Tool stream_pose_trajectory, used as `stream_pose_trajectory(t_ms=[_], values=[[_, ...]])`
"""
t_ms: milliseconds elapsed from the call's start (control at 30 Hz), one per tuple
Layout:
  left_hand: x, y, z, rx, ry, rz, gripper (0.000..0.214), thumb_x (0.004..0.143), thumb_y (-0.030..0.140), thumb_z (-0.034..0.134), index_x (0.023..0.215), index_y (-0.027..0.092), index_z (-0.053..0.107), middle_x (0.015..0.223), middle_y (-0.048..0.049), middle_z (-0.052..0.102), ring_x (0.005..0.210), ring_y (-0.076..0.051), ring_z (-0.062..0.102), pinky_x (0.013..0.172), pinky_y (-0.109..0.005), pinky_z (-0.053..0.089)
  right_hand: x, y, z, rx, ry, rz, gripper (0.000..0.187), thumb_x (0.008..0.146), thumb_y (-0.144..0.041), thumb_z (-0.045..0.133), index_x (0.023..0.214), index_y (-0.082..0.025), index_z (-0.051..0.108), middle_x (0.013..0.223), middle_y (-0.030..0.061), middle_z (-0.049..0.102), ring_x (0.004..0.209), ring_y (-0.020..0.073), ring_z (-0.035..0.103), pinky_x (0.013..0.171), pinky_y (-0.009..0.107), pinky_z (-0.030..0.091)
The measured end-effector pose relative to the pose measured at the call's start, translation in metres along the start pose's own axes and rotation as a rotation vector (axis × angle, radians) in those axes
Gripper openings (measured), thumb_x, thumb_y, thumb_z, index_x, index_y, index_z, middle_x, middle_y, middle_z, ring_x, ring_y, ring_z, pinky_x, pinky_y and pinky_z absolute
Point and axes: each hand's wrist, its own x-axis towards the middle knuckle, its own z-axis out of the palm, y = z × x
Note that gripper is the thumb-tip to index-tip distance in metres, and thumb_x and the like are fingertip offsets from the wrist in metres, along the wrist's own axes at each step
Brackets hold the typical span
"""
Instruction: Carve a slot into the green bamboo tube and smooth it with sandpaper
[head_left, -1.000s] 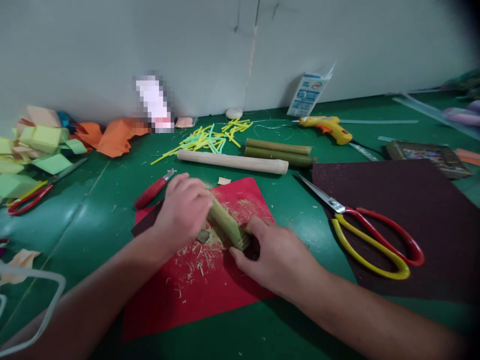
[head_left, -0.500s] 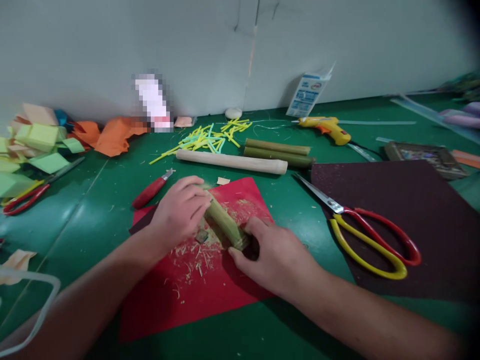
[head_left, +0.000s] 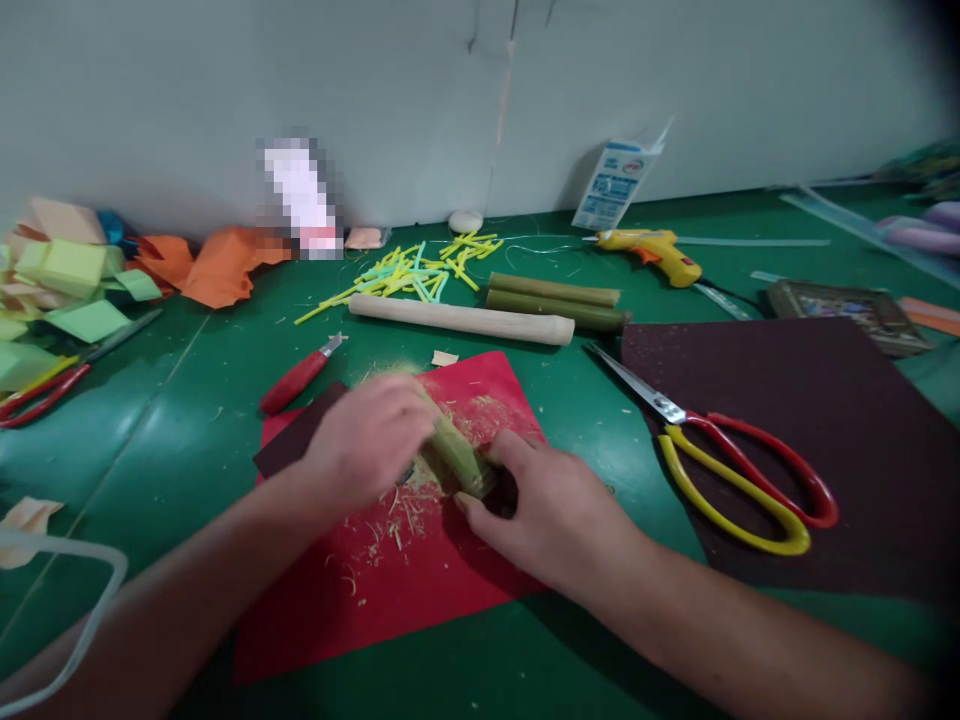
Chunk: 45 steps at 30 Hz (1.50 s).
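Note:
My right hand grips the near end of a short green bamboo piece, thumb on one side and fingers on the other. The bamboo lies slanted above a red sheet of paper strewn with pale shavings. Over its far end is my left hand, blurred, its fingers curled down; what lies under them is hidden. A small dark piece shows partly beneath that hand. Beside it are a dark brown sheet piece and a red-handled knife.
Large scissors with red and yellow handles rest on a dark brown sheet at right. Behind the red paper are a pale stick, green bamboo lengths, cut yellow straws and a yellow glue gun. Folded papers lie left.
My left hand has shifted slightly down and right along the bamboo and is now blurred, covering more of the small dark piece. My right hand keeps its hold in about the same place.

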Motion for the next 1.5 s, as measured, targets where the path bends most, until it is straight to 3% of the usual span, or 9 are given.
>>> stream_pose_trajectory(t_ms=[67,233,333,500,633,767,933,1367,1500], values=[[-0.001,-0.001,0.000,0.079,0.054,-0.097,0.019,0.089,0.017,0.047,0.085,0.014,0.065,0.087,-0.0066,0.066,0.093,-0.022,0.056,0.088,-0.040,0.047,0.000,0.000,0.000,-0.006,0.003,0.009,0.021,0.073,-0.040,0.057,0.077,-0.021,0.049,0.063,-0.0016,0.056,0.054,0.0128,0.047,0.049,0.024,0.025],[-0.002,0.001,0.002,-0.030,-0.053,0.058,0.021,0.089,0.015,0.043,0.090,0.012,0.064,0.093,-0.0066,0.066,0.092,-0.019,0.056,0.089,-0.036,0.047,0.000,0.001,0.000,0.001,-0.023,0.004,0.021,0.071,-0.039,0.057,0.077,-0.021,0.048,0.065,-0.0012,0.057,0.054,0.0127,0.046,0.049,0.024,0.024],[-0.001,0.001,0.004,0.092,0.071,-0.103,0.018,0.089,0.016,0.047,0.089,0.013,0.065,0.087,-0.0066,0.066,0.090,-0.021,0.055,0.085,-0.039,0.047,0.000,0.001,0.001,-0.001,-0.026,0.033,0.023,0.072,-0.042,0.057,0.079,-0.022,0.048,0.065,-0.0013,0.057,0.055,0.0131,0.047,0.049,0.024,0.024],[0.000,0.000,0.006,-0.083,-0.035,0.053,0.020,0.088,0.014,0.044,0.089,0.011,0.064,0.092,-0.0078,0.065,0.095,-0.020,0.056,0.088,-0.035,0.047,0.000,0.000,0.001,0.002,-0.028,0.007,0.020,0.071,-0.038,0.057,0.076,-0.022,0.046,0.066,-0.0010,0.058,0.056,0.0131,0.047,0.050,0.024,0.024],[-0.002,-0.010,0.005,0.039,0.080,-0.140,0.017,0.088,0.015,0.048,0.090,0.013,0.065,0.088,-0.0072,0.065,0.097,-0.022,0.054,0.091,-0.040,0.046,0.000,0.001,0.002,-0.016,-0.008,0.013,0.024,0.072,-0.043,0.057,0.076,-0.022,0.046,0.064,-0.0018,0.056,0.054,0.0127,0.045,0.049,0.024,0.023],[-0.003,-0.008,0.003,-0.067,-0.005,-0.028,0.018,0.088,0.013,0.047,0.092,0.013,0.064,0.094,-0.0067,0.065,0.099,-0.020,0.055,0.092,-0.037,0.047,0.000,0.002,0.003,-0.010,-0.015,0.005,0.023,0.071,-0.042,0.057,0.075,-0.022,0.045,0.066,-0.0013,0.057,0.056,0.0133,0.046,0.050,0.024,0.025],[-0.005,-0.010,0.003,0.053,0.104,-0.161,0.016,0.088,0.017,0.050,0.091,0.015,0.066,0.088,-0.0055,0.066,0.097,-0.022,0.056,0.089,-0.041,0.047,0.000,0.002,0.003,-0.009,-0.020,0.030,0.024,0.072,-0.043,0.057,0.077,-0.022,0.046,0.064,-0.0016,0.057,0.055,0.0135,0.047,0.050,0.024,0.025],[0.000,0.003,0.004,-0.105,-0.024,-0.005,0.018,0.087,0.012,0.045,0.091,0.013,0.063,0.094,-0.0068,0.066,0.101,-0.020,0.055,0.093,-0.039,0.045,-0.001,0.001,0.000,0.024,-0.030,0.013,0.020,0.071,-0.039,0.057,0.077,-0.022,0.047,0.068,-0.0007,0.059,0.056,0.0134,0.049,0.050,0.024,0.026],[0.002,0.003,0.003,0.011,0.062,-0.127,0.016,0.086,0.015,0.049,0.086,0.016,0.065,0.088,-0.0050,0.066,0.099,-0.024,0.055,0.090,-0.043,0.044,0.000,0.002,0.002,-0.002,-0.030,0.042,0.024,0.071,-0.042,0.058,0.076,-0.022,0.047,0.064,-0.0014,0.057,0.054,0.0136,0.048,0.049,0.024,0.025]])
